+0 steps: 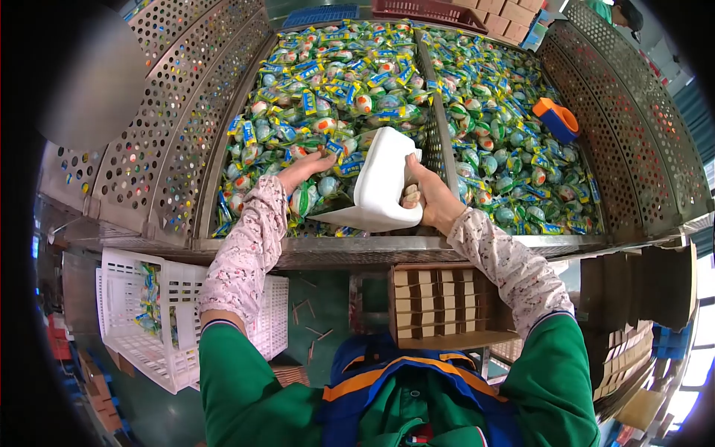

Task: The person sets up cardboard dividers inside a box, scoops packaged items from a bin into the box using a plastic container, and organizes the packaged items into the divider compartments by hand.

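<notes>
- White smooth plastic scoop with rounded corners: over the grey steel trough's left compartment, near the front edge, beside the metal divider. Likely light, fairly stiff, slightly slick.
- Right grip is closed round the scoop's right side, probably the best hold; the thin left lip may flex.
- Left grip rests among round sweets in clear, yellow, green and blue wrappers, left of the scoop; whether it holds any, I cannot tell. They look light and slippery.
- Orange-and-blue ring-shaped object lies near the trough's right edge.
- White slotted plastic crate and brown cardboard box sit below the front edge.
- Blue plastic crate and dark red plastic crate stand by the far edge.
</notes>
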{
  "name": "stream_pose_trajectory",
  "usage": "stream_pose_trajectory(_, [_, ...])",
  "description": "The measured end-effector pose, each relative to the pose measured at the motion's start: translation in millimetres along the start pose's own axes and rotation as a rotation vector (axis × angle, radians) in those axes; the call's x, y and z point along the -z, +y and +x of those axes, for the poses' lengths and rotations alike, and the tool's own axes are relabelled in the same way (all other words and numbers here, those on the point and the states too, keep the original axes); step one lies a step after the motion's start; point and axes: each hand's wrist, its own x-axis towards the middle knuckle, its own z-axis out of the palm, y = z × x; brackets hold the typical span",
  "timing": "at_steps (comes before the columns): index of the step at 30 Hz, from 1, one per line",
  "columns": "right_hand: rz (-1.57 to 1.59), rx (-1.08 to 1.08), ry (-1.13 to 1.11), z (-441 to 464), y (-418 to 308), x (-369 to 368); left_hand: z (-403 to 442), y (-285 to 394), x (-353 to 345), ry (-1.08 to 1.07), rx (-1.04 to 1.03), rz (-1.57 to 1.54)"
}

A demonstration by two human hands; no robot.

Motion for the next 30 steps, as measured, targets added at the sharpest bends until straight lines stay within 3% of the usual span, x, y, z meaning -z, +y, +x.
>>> stream_pose_trajectory(7, [0.016, 0.006, 0.061, -4, -5, 4, -6, 6, -2, 0.089, -0.01, -0.072])
stream_pose_trajectory(13, [0.074, 0.066, -0.052, -16, -10, 1, -27, 42, -5, 0.217, -0.063, -0.032])
stream_pose_trajectory(16, [0.129, 0.126, -0.168, -25, -14, 3, -18, 45, -3, 0.24, -0.289, -0.037])
stream_pose_trajectory(20, [0.177, 0.225, -0.281, -49, -20, 8, -33, 96, -16, 0.287, -0.365, 0.085])
stream_pose_trajectory(25, [0.244, 0.329, -0.213, -113, -20, 40, -66, 144, -93, 0.344, -0.54, 0.17])
stream_pose_trajectory(27, [0.28, 0.328, -0.241, -154, -15, 69, -92, 165, -139, 0.42, -0.695, 0.396])
stream_pose_trajectory(30, [0.289, 0.342, -0.011, -230, 5, 119, -116, 146, -208, 0.443, -0.785, 0.449])
